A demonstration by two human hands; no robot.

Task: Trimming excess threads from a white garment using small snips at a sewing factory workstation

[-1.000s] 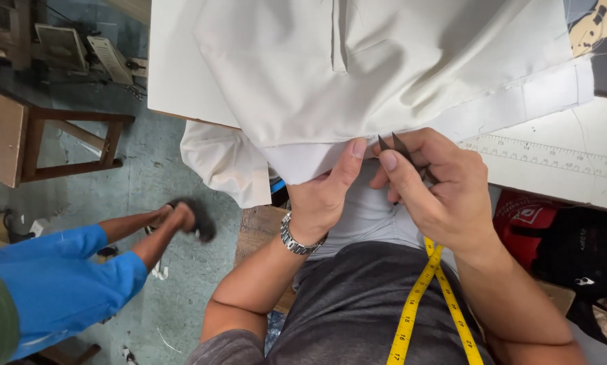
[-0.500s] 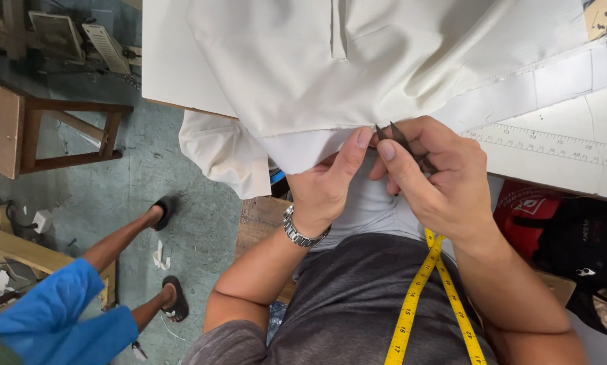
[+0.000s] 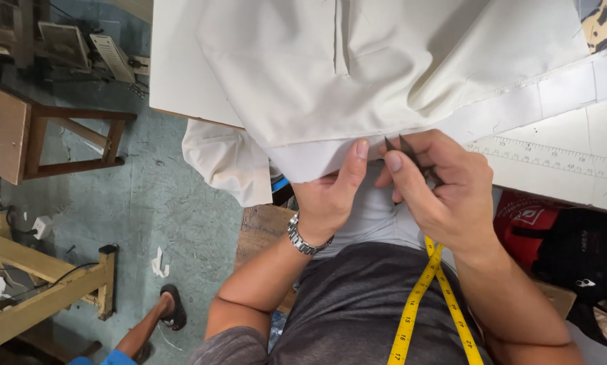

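A cream white garment (image 3: 357, 74) lies on the work table and hangs over its near edge. My left hand (image 3: 334, 192) pinches the hanging edge of the cloth, thumb on top; a metal watch sits on that wrist. My right hand (image 3: 438, 189) grips small dark thread snips (image 3: 401, 147), their two points touching the cloth edge next to my left thumb. A yellow tape measure (image 3: 418, 304) hangs down over my grey shirt.
A white table top with a printed ruler strip (image 3: 553, 159) runs to the right. Red and black bags (image 3: 560, 236) sit at the right. Wooden stools (image 3: 53, 135) and a wooden frame (image 3: 40, 297) stand on the green floor left. Another person's sandalled foot (image 3: 171, 307) is at the bottom left.
The other person in blue has moved down and out of the bottom left; only a leg and foot remain. My hands hold the same grip on the cloth edge.
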